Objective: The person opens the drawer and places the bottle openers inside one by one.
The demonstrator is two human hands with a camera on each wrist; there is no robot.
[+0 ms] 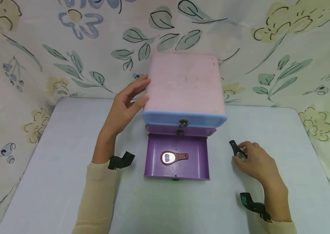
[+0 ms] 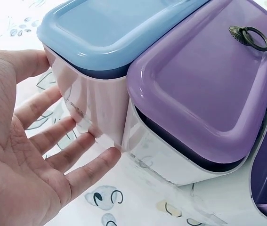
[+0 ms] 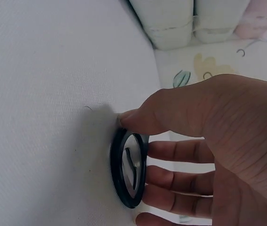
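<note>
My right hand [image 1: 260, 164] pinches a black bottle opener [image 1: 235, 148] by its round end, close over the table right of the drawers. In the right wrist view, the thumb and fingertips hold the dark rim of the opener [image 3: 116, 176] around its metal plate. A small drawer cabinet [image 1: 185, 84] with a pink top stands at the back. Against its left side rest the fingertips of my left hand [image 1: 122, 110], fingers spread and fairly straight. The purple bottom drawer [image 1: 197, 165] is pulled out, and a brown bottle opener [image 1: 181, 156] lies flat inside it.
Above the pulled-out drawer are a purple drawer front [image 1: 197, 131] and a blue drawer front [image 1: 159, 117], each with a ring pull. The cabinet stands on a white table [image 1: 273, 130] near its back edge. A floral cloth [image 1: 89, 58] hangs behind.
</note>
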